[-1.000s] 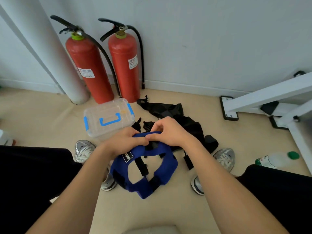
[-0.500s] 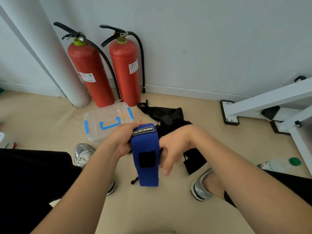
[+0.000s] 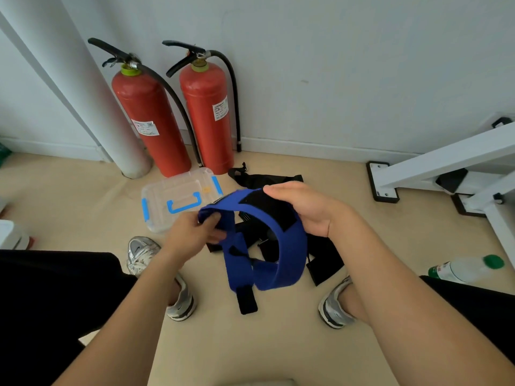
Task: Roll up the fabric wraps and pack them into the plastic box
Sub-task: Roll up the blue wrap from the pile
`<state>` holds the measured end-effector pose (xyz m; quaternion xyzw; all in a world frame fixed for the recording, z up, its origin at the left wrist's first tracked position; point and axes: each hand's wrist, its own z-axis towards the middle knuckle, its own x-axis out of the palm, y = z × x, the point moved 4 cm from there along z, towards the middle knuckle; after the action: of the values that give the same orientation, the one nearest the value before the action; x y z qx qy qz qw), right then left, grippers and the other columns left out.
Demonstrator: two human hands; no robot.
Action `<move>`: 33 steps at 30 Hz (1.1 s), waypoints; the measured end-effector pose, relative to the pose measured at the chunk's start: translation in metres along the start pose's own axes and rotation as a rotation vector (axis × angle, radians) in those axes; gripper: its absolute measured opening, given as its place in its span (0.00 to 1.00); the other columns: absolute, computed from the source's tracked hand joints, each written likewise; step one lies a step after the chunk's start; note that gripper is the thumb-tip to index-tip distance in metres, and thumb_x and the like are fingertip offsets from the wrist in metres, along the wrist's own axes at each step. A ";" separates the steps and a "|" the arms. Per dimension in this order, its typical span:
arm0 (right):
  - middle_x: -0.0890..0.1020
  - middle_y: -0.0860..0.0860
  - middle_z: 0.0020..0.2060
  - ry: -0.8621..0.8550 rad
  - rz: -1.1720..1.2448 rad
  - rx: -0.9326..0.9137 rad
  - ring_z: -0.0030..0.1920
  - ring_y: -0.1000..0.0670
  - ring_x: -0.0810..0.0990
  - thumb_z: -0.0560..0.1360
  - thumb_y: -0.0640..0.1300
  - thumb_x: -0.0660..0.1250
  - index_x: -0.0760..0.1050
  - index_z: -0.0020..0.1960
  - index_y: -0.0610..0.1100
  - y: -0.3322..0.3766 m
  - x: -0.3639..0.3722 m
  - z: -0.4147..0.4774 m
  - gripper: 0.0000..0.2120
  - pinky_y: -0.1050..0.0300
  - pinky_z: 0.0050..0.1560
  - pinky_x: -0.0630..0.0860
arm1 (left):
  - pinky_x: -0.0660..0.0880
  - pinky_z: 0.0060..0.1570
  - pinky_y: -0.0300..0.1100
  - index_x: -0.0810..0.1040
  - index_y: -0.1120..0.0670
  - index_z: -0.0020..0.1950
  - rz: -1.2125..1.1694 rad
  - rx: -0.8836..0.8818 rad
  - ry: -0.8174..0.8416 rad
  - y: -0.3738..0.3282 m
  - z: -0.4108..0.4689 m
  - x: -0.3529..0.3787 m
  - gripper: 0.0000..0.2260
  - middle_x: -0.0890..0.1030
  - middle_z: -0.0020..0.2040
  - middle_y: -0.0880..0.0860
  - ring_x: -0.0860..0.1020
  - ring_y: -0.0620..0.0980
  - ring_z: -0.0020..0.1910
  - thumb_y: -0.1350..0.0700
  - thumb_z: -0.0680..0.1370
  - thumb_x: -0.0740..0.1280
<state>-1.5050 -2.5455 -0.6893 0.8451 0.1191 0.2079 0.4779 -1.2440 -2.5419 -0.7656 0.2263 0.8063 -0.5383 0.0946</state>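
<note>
Head view: the blue fabric wrap [image 3: 281, 254] is unrolled and held in the air between both hands, above the floor [image 3: 69, 207] and in front of the person's knees. It hangs as a loose loop, with black fastening patches on its upper stretch and a black tab at its lowest end.

Left hand [image 3: 192, 232]: thumb and fingers pinch one end of the band, just in front of the plastic box.

Right hand [image 3: 303, 210]: the band runs across its palm side, and the fingers lie along the band's upper edge. The thumb is hidden, so a closed grasp cannot be confirmed.

Plastic box [image 3: 178, 199]: clear, with a blue handle and blue latches. It stands on the floor with its lid on, beyond the left hand.

Black wraps [image 3: 323, 254]: an unrolled heap on the floor beneath and behind the blue loop, reaching towards the wall.

Surroundings:
- Two red fire extinguishers [image 3: 150, 121] stand against the wall just behind the box.
- A white column [image 3: 83, 93] stands beside them to the left.
- A white metal frame [image 3: 446, 162] with black feet occupies the right side.
- A plastic bottle [image 3: 468, 268] with a green cap lies on the floor at right.
- Silver trainers [image 3: 142, 254] flank the heap, one on each side.
</note>
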 end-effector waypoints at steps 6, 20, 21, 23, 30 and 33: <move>0.87 0.40 0.54 0.243 0.020 -0.091 0.53 0.43 0.87 0.78 0.40 0.67 0.76 0.69 0.27 0.013 -0.006 -0.015 0.23 0.51 0.54 0.83 | 0.79 0.55 0.54 0.84 0.56 0.53 0.355 -0.143 0.200 0.015 -0.008 0.005 0.15 0.87 0.51 0.58 0.84 0.58 0.50 0.44 0.84 0.70; 0.88 0.42 0.57 -0.096 0.105 -0.418 0.57 0.44 0.88 0.82 0.40 0.71 0.86 0.61 0.40 0.051 -0.005 -0.009 0.10 0.49 0.55 0.84 | 0.84 0.50 0.52 0.79 0.53 0.67 -0.396 -0.462 0.239 0.068 -0.031 0.055 0.10 0.90 0.53 0.54 0.88 0.57 0.54 0.57 0.86 0.69; 0.89 0.43 0.56 -0.181 0.075 -0.419 0.56 0.45 0.88 0.84 0.42 0.70 0.86 0.60 0.40 0.053 -0.003 -0.006 0.09 0.49 0.54 0.83 | 0.84 0.51 0.52 0.79 0.54 0.68 -0.354 -0.511 0.285 0.073 -0.033 0.055 0.10 0.90 0.53 0.54 0.88 0.57 0.55 0.56 0.87 0.68; 0.90 0.45 0.54 -0.286 -0.006 -0.434 0.54 0.47 0.88 0.87 0.44 0.68 0.86 0.60 0.41 0.056 0.004 -0.003 0.10 0.52 0.52 0.83 | 0.84 0.54 0.54 0.78 0.56 0.68 -0.302 -0.598 0.387 0.079 -0.036 0.059 0.11 0.89 0.56 0.57 0.87 0.58 0.57 0.54 0.88 0.67; 0.88 0.46 0.60 -0.340 -0.164 -0.408 0.60 0.44 0.88 0.84 0.37 0.71 0.78 0.71 0.41 0.049 0.032 0.008 0.16 0.39 0.64 0.84 | 0.81 0.66 0.59 0.75 0.56 0.71 0.006 -0.716 0.607 0.083 -0.044 0.072 0.16 0.85 0.64 0.57 0.85 0.58 0.62 0.47 0.88 0.63; 0.86 0.46 0.63 -0.361 -0.176 -0.303 0.55 0.47 0.90 0.84 0.41 0.72 0.70 0.74 0.48 0.038 0.039 0.011 0.21 0.43 0.50 0.88 | 0.87 0.52 0.53 0.74 0.54 0.70 0.151 -0.529 0.359 0.082 -0.028 0.070 0.14 0.85 0.59 0.57 0.88 0.57 0.53 0.48 0.90 0.59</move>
<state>-1.4649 -2.5579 -0.6529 0.7737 0.0725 0.0267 0.6289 -1.2644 -2.4716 -0.8496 0.3442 0.9030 -0.2531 0.0458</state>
